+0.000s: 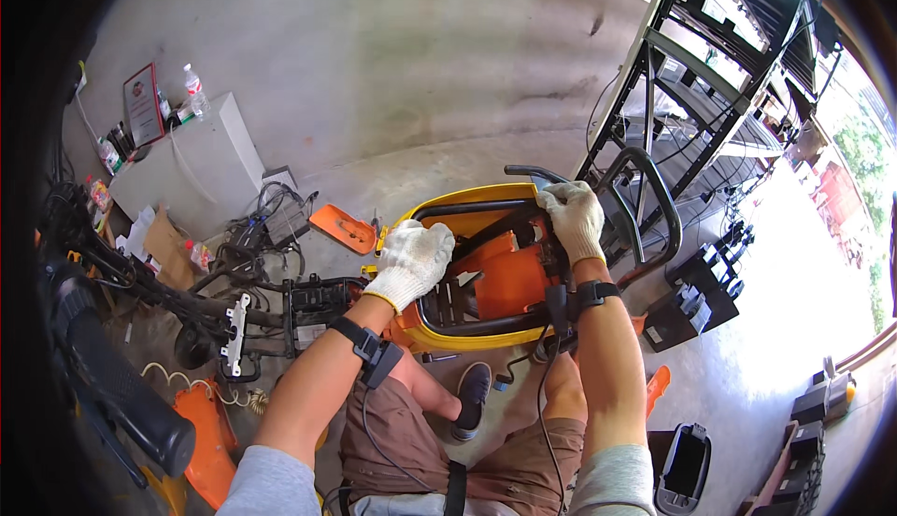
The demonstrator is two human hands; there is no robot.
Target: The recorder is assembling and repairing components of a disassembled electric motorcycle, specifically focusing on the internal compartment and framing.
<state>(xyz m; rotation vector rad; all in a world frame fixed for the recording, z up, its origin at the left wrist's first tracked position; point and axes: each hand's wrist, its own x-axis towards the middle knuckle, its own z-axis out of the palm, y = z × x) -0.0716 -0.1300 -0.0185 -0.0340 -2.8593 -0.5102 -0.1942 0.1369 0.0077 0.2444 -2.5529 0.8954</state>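
A yellow body shell with black tubular rails and an orange inner panel sits below me at the centre. My left hand, in a white knit glove, is closed at the shell's left end; exactly what its fingers hold is hidden. My right hand, also gloved, grips the black rail near the shell's upper right corner. A curved black grab bar rises just right of that hand. Black devices with cables are strapped to both wrists.
At left are a dark vehicle frame, a grey cabinet with bottles and a loose orange part. A black metal rack stands upper right, above black boxes. A black plastic bin and more orange panels lie on the floor.
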